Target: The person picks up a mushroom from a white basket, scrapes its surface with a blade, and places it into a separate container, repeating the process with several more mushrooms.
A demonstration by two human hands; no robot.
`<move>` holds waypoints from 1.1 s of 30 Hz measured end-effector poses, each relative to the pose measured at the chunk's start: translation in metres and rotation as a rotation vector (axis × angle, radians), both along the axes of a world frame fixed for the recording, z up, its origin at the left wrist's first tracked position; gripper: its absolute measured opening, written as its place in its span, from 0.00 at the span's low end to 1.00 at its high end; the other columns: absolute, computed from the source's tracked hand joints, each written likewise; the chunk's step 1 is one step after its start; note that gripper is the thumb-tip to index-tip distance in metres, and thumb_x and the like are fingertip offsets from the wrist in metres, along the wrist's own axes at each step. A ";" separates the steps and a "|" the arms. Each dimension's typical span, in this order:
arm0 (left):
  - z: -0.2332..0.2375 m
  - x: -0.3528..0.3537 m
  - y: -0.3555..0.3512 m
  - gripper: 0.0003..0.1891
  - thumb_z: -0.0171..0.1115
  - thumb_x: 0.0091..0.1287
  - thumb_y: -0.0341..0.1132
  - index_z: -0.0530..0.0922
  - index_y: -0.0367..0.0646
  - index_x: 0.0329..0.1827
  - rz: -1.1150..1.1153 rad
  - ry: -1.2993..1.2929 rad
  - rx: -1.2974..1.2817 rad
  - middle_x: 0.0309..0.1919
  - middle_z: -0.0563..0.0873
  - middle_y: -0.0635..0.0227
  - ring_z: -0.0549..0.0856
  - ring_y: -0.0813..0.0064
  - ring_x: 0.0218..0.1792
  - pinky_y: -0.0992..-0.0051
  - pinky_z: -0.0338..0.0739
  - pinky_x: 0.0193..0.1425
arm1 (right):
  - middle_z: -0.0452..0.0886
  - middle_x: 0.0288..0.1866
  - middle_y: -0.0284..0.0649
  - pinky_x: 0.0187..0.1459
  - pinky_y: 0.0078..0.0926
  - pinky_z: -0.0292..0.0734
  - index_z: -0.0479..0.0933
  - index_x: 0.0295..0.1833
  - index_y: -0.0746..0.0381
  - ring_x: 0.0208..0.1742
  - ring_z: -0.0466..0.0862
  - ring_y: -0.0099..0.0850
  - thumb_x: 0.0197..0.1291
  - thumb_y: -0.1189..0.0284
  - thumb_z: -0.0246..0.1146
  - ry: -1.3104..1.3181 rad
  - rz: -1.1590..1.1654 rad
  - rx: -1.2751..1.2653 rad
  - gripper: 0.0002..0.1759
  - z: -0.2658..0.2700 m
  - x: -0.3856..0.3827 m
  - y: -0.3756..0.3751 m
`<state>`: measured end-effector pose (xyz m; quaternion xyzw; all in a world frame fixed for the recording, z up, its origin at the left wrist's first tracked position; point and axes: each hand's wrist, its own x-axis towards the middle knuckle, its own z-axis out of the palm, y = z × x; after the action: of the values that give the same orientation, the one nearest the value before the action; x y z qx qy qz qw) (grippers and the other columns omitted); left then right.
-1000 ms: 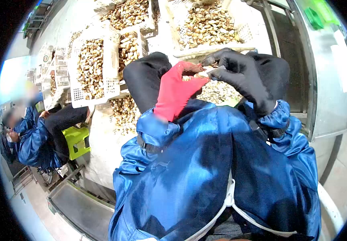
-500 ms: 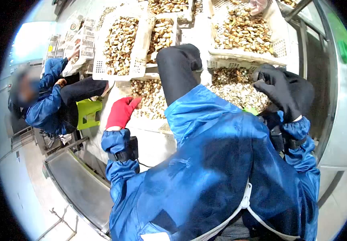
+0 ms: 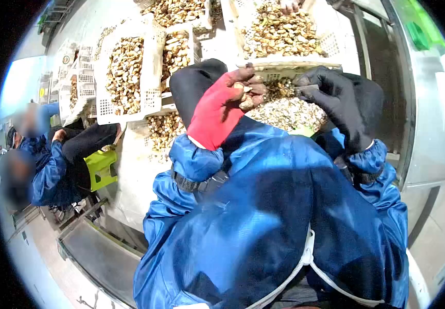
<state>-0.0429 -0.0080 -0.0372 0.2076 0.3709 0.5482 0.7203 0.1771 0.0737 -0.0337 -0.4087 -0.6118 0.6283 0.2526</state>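
Note:
My left hand [image 3: 216, 112], in a red glove with dark fingertips, is raised palm-up in front of my knees. Its fingers curl around a few brown-and-cream lumps [image 3: 245, 98], which look like mushrooms, though I cannot be sure. Across from it, to the right, my right hand [image 3: 335, 98] in a black glove has thumb and fingers pinched together. What it pinches, if anything, I cannot make out. Below and between the hands lies a heap of pale small pieces [image 3: 290, 115], with darker bits at its far side.
Ahead stands a white crate [image 3: 304, 67] of similar lumps, with another person's hand [image 3: 289, 6] at its far end. More white crates [image 3: 150, 98] of lumps stand to the left. Other workers [image 3: 52, 170] sit at far left beside a yellow-green stool [image 3: 101, 170]. A metal-framed cart [image 3: 96, 255] is at lower left.
My left hand has left the lumps low on the left, moved right and up, and now holds a few. My right hand stays pinched. The whole view has shifted slightly.

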 end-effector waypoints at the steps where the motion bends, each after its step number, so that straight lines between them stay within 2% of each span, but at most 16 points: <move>1: -0.001 0.005 0.003 0.21 0.46 0.67 0.33 0.61 0.33 0.61 0.033 -0.049 -0.070 0.50 0.75 0.57 0.77 0.72 0.46 0.76 0.72 0.50 | 0.79 0.34 0.35 0.39 0.18 0.73 0.76 0.41 0.67 0.37 0.76 0.21 0.54 0.73 0.61 0.053 0.001 -0.057 0.10 0.008 -0.003 -0.002; 3: -0.008 0.001 0.003 0.21 0.47 0.68 0.36 0.63 0.35 0.61 -0.017 -0.094 -0.016 0.46 0.77 0.59 0.77 0.74 0.40 0.80 0.72 0.43 | 0.79 0.33 0.35 0.39 0.18 0.73 0.76 0.40 0.67 0.36 0.76 0.20 0.55 0.73 0.61 0.122 0.013 -0.054 0.09 0.018 -0.013 -0.007; 6: 0.000 0.012 0.000 0.20 0.48 0.68 0.37 0.66 0.35 0.59 0.133 0.167 -0.211 0.43 0.78 0.59 0.76 0.76 0.34 0.82 0.71 0.36 | 0.79 0.32 0.35 0.38 0.18 0.72 0.76 0.39 0.68 0.35 0.76 0.20 0.55 0.73 0.61 0.168 0.075 -0.051 0.09 0.021 -0.023 -0.010; 9: -0.001 0.016 0.004 0.18 0.48 0.67 0.35 0.68 0.35 0.58 0.175 0.002 -0.112 0.44 0.78 0.60 0.77 0.76 0.35 0.82 0.71 0.37 | 0.79 0.33 0.36 0.38 0.19 0.72 0.76 0.40 0.68 0.35 0.76 0.21 0.54 0.72 0.61 0.128 0.092 -0.056 0.11 0.021 -0.028 -0.011; 10: 0.009 0.019 0.006 0.16 0.49 0.65 0.28 0.71 0.33 0.55 0.269 -0.115 -0.166 0.39 0.81 0.60 0.81 0.74 0.30 0.82 0.75 0.35 | 0.79 0.33 0.35 0.39 0.19 0.72 0.76 0.40 0.68 0.35 0.76 0.21 0.54 0.72 0.61 0.120 0.069 -0.060 0.11 0.023 -0.030 -0.010; 11: 0.013 0.020 0.007 0.16 0.49 0.64 0.27 0.70 0.33 0.55 0.251 -0.068 -0.163 0.39 0.81 0.60 0.81 0.74 0.32 0.81 0.76 0.37 | 0.79 0.33 0.35 0.39 0.20 0.72 0.76 0.40 0.68 0.35 0.76 0.21 0.54 0.71 0.61 0.112 0.046 -0.060 0.11 0.023 -0.030 -0.010; 12: 0.015 0.021 0.008 0.17 0.49 0.64 0.26 0.70 0.33 0.55 0.233 -0.020 -0.157 0.39 0.81 0.59 0.82 0.73 0.33 0.81 0.76 0.39 | 0.78 0.31 0.34 0.38 0.19 0.72 0.76 0.39 0.67 0.34 0.76 0.21 0.53 0.72 0.60 0.055 -0.004 0.082 0.11 0.017 -0.030 -0.010; 14: 0.010 0.022 0.011 0.18 0.51 0.61 0.23 0.70 0.32 0.55 0.219 0.055 -0.111 0.39 0.81 0.57 0.83 0.72 0.36 0.80 0.78 0.42 | 0.78 0.31 0.34 0.38 0.18 0.72 0.76 0.39 0.67 0.34 0.76 0.20 0.53 0.72 0.61 0.105 -0.038 0.020 0.11 0.016 -0.033 -0.010; 18: 0.006 0.029 0.011 0.20 0.57 0.58 0.23 0.69 0.33 0.55 0.201 0.419 -0.027 0.43 0.80 0.57 0.83 0.72 0.37 0.81 0.77 0.36 | 0.79 0.31 0.33 0.36 0.17 0.70 0.76 0.38 0.66 0.33 0.74 0.19 0.53 0.71 0.62 0.006 -0.038 0.058 0.10 0.018 -0.029 -0.007; 21: 0.010 0.032 0.007 0.19 0.57 0.58 0.24 0.70 0.33 0.53 0.143 0.466 -0.102 0.42 0.80 0.57 0.82 0.73 0.35 0.82 0.76 0.35 | 0.78 0.31 0.33 0.37 0.17 0.70 0.76 0.39 0.66 0.33 0.74 0.19 0.54 0.72 0.60 0.040 -0.023 0.105 0.09 0.017 -0.029 -0.007; 22: 0.001 0.032 0.006 0.17 0.57 0.59 0.26 0.70 0.33 0.52 0.156 0.490 -0.017 0.41 0.80 0.58 0.80 0.75 0.30 0.83 0.73 0.31 | 0.78 0.31 0.33 0.37 0.18 0.70 0.76 0.39 0.66 0.34 0.74 0.19 0.55 0.73 0.59 0.064 -0.010 0.124 0.08 0.016 -0.030 -0.007; 25: 0.010 0.021 0.005 0.16 0.58 0.59 0.26 0.72 0.35 0.51 0.013 0.148 -0.146 0.39 0.81 0.62 0.80 0.79 0.32 0.82 0.76 0.36 | 0.78 0.33 0.34 0.39 0.19 0.71 0.76 0.38 0.66 0.36 0.75 0.20 0.57 0.72 0.58 0.099 0.024 0.213 0.08 0.018 -0.030 -0.007; 26: 0.004 0.022 0.004 0.16 0.57 0.60 0.28 0.72 0.34 0.51 0.059 -0.051 -0.136 0.39 0.81 0.60 0.80 0.78 0.31 0.82 0.76 0.35 | 0.78 0.33 0.34 0.39 0.20 0.71 0.75 0.37 0.66 0.36 0.75 0.20 0.57 0.72 0.58 0.125 0.035 0.195 0.08 0.017 -0.030 -0.007; 29: -0.002 0.017 0.001 0.16 0.56 0.60 0.28 0.72 0.33 0.51 0.065 -0.077 -0.087 0.39 0.81 0.59 0.81 0.76 0.31 0.82 0.76 0.34 | 0.78 0.35 0.36 0.40 0.21 0.71 0.75 0.35 0.66 0.38 0.75 0.22 0.56 0.71 0.59 0.153 0.028 0.132 0.08 0.017 -0.032 -0.007; 30: -0.002 0.021 0.001 0.16 0.57 0.60 0.28 0.72 0.33 0.51 0.133 0.048 -0.126 0.38 0.81 0.59 0.82 0.76 0.31 0.82 0.77 0.33 | 0.78 0.36 0.37 0.40 0.21 0.71 0.75 0.35 0.66 0.38 0.75 0.23 0.55 0.71 0.60 0.153 0.018 0.110 0.08 0.018 -0.032 -0.007; 33: 0.005 0.031 0.007 0.18 0.56 0.59 0.25 0.69 0.32 0.52 0.216 0.344 -0.140 0.40 0.80 0.57 0.79 0.75 0.28 0.82 0.71 0.28 | 0.78 0.37 0.39 0.41 0.22 0.71 0.75 0.35 0.67 0.39 0.76 0.24 0.54 0.72 0.61 0.095 0.019 0.282 0.08 0.014 -0.033 -0.008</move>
<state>-0.0123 -0.0014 -0.0318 0.2068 0.5456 0.5514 0.5962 0.1437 0.0658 -0.0192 -0.3330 -0.6854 0.5571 0.3301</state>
